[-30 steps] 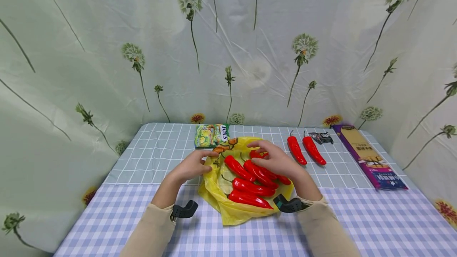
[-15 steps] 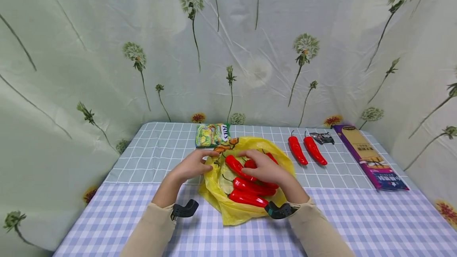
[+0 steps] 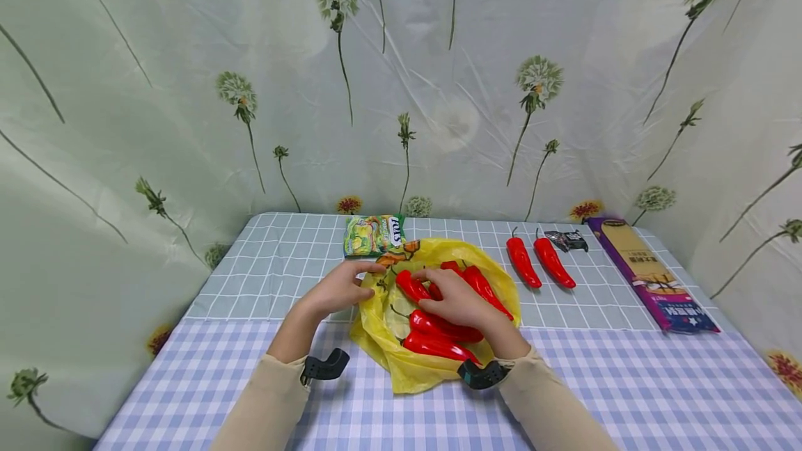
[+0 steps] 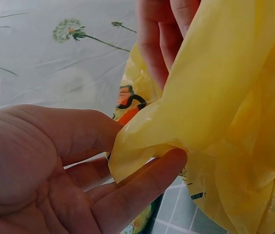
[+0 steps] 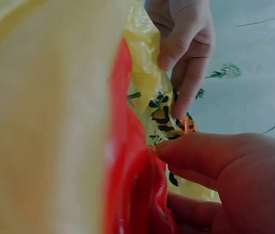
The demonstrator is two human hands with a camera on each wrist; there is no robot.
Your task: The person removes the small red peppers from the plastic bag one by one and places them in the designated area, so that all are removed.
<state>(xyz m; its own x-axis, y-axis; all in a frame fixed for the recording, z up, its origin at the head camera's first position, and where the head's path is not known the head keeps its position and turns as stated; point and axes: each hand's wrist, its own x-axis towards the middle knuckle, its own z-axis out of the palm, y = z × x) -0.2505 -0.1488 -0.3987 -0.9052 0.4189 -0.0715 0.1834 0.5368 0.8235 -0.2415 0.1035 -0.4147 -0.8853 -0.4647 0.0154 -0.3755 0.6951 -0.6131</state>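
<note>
A yellow plastic bag (image 3: pixel 407 371) lies open at the middle of the checked table, with several red chili peppers (image 3: pixel 438 346) lying in it. My left hand (image 3: pixel 370 277) pinches the bag's left rim between thumb and fingers; the left wrist view shows that pinch (image 4: pixel 147 156) on the yellow film (image 4: pixel 225 97). My right hand (image 3: pixel 426 280) lies over the peppers, its thumb and fingers curled round one red pepper (image 5: pixel 132 195) near the bag's printed edge (image 5: pixel 147 63). The left hand (image 5: pixel 186 44) shows at the top of the right wrist view.
Two more red peppers (image 3: pixel 522 263) (image 3: pixel 553 263) lie side by side right of the bag. A small black packet (image 3: pixel 566 240) and a long purple box (image 3: pixel 651 273) sit further right. A green snack packet (image 3: pixel 372 235) lies behind the bag. Flowered curtains enclose the table.
My right hand has slid left across the peppers toward the left hand, uncovering the peppers on the bag's right side. The left hand has kept its hold on the rim.
</note>
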